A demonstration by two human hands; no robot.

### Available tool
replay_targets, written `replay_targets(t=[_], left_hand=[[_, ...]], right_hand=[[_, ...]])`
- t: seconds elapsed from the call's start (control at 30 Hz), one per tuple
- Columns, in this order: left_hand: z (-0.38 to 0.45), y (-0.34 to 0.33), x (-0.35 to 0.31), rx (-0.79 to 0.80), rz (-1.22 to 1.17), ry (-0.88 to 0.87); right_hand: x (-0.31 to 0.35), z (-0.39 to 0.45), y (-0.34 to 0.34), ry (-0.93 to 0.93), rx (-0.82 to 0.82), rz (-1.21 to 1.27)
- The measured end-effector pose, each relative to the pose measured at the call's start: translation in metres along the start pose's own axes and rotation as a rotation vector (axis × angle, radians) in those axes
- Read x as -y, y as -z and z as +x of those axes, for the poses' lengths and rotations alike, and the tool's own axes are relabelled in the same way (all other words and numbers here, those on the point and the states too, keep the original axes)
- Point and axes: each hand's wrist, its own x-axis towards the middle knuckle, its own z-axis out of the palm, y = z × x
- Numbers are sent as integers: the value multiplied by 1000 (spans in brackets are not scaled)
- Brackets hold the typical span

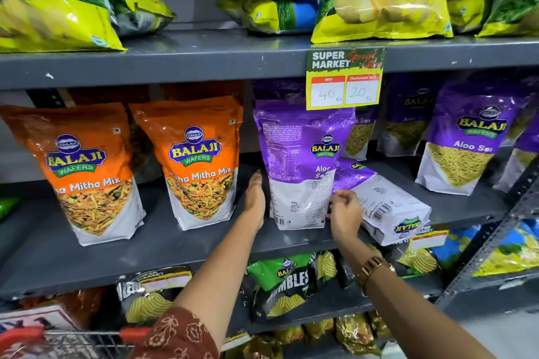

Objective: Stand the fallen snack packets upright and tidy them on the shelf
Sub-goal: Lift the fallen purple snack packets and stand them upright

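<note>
A purple Aloo Sev packet (297, 166) stands upright on the grey middle shelf (145, 248), its back partly turned outward. My left hand (255, 198) lies flat against its left edge, fingers straight. My right hand (345, 213) pinches its lower right edge. Just right of it, a second purple Aloo Sev packet (382, 201) lies fallen on its back, its bottom end toward the shelf's front edge. Two orange Mitha Mix packets (84, 172) (201, 163) stand upright to the left. Another purple packet (463, 140) stands at the right.
A yellow price tag (344, 80) hangs from the upper shelf above the purple packets. Blue-green chip bags (379, 0) fill the top shelf. Green and black packets (288, 283) sit on the lower shelf. A red-handled trolley (58, 338) is at the bottom left.
</note>
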Motion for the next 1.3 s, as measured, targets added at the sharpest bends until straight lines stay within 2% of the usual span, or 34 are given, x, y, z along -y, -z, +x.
replay_targets(t=[0.1, 0.17, 0.23, 0.27, 0.33, 0.4, 0.47, 0.53, 0.6, 0.63, 0.73, 0.8, 0.87, 0.93, 1.03, 1.13, 1.3], left_hand=[[-2, -1, 4, 115, 136, 61], [-3, 4, 8, 72, 184, 24], [-3, 10, 15, 54, 176, -27], [-3, 12, 19, 36, 181, -66], [-1, 13, 24, -34, 236, -130], [0, 8, 21, -37, 238, -121], [1, 2, 16, 65, 186, -28], [1, -2, 13, 169, 156, 49], [0, -4, 17, 179, 150, 52], [-1, -4, 20, 118, 183, 5], [-8, -1, 34, -114, 217, -179], [-13, 2, 40, -208, 195, -311], [-11, 2, 41, -210, 192, -350], [-3, -4, 34, -97, 116, -254], [4, -11, 29, 76, -46, -96], [-3, -8, 37, 19, 43, -181], [-19, -7, 58, -151, 384, -442]], right_hand=[[-11, -1, -2, 69, 117, -104], [-10, 8, -5, 87, 209, -199], [-6, 19, -10, 15, 339, -181], [-5, 23, -11, -4, 353, -163], [-4, 23, -9, 40, 217, -136], [-8, 14, -5, 98, 79, -78], [-15, -2, -2, 191, 119, -27], [-20, -15, 0, 311, 178, -95], [-22, -14, 0, 385, 206, -206], [-20, -10, -2, 393, 232, -246], [-11, 15, -7, 212, 287, -228], [-7, 30, -3, 107, 206, -244], [-7, 32, 4, 134, 62, -237], [-12, 21, 10, 199, -28, -168], [-26, 0, 12, 316, 59, -192], [-31, -1, 0, 338, 143, -268], [-14, 26, -23, 34, 165, -309]])
